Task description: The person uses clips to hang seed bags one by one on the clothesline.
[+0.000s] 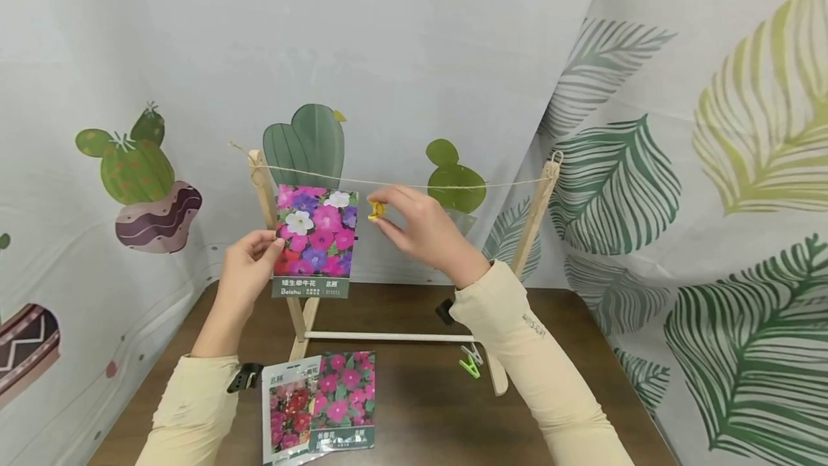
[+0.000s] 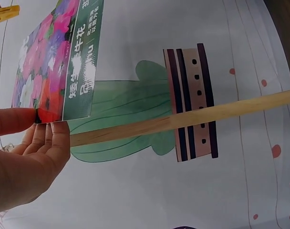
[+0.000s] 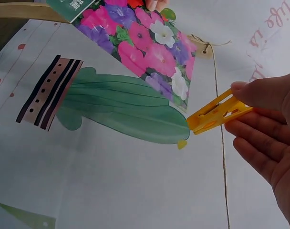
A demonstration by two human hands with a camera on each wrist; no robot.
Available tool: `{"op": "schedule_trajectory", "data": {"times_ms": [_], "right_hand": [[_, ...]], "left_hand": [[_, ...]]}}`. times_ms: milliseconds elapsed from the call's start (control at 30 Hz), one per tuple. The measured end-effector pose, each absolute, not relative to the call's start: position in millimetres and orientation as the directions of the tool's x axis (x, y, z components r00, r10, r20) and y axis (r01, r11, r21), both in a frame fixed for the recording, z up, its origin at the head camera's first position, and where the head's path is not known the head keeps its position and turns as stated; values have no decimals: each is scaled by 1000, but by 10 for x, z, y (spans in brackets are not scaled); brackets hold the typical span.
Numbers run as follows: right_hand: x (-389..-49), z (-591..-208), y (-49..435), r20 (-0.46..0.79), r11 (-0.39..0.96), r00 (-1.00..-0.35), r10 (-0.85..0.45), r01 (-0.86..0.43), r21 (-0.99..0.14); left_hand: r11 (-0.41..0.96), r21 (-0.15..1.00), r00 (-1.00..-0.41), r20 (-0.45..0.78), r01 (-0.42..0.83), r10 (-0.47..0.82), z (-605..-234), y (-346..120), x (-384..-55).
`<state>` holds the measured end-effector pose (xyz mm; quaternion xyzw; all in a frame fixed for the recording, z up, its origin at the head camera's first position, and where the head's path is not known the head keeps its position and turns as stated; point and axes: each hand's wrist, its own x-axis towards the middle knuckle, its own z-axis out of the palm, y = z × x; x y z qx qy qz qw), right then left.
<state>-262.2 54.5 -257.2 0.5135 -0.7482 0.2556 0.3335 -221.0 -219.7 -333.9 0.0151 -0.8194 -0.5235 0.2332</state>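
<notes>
A seed packet [image 1: 317,232] printed with pink, purple and white flowers hangs upright just below the twine [image 1: 401,184]. My left hand [image 1: 249,261] pinches it by its left edge, thumb in front and fingers behind. Beside the packet's upper right corner, my right hand [image 1: 420,225] holds a yellow clothespin [image 3: 216,112] between thumb and fingers. In the right wrist view the clothespin's tip points at the packet's corner, a small gap apart. The twine runs between two wooden posts [image 1: 535,218], with its left end tied near the post top.
Two more seed packets, one with red flowers [image 1: 289,408] and one with pink flowers [image 1: 343,398], overlap on the dark table [image 1: 427,416]. A green clothespin [image 1: 469,367] and a grey clothespin [image 1: 473,354] lie by the right post. A white rod [image 1: 388,336] joins the posts low down.
</notes>
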Motion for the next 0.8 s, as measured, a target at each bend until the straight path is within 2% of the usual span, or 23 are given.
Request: {"op": "schedule_trajectory", "data": {"times_ms": [333, 433, 633, 800], "right_hand": [[-2657, -2383, 424, 798, 252, -197, -569, -966, -58], [-2680, -2338, 397, 812, 231, -200, -548, -969, -83], [-2715, -2259, 330, 829, 154, -254, -497, -967, -204], [-2742, -2198, 259, 819, 126, -360, -446, -931, -341]], "left_hand": [[448, 862, -877, 389, 239, -282, -3271, -2198, -2206], [446, 860, -875, 396, 248, -278, -3261, -2200, -2216], [427, 865, -869, 404, 262, -286, -3217, -2201, -2228], [418, 867, -864, 410, 270, -293, -3188, -2199, -2216]]}}
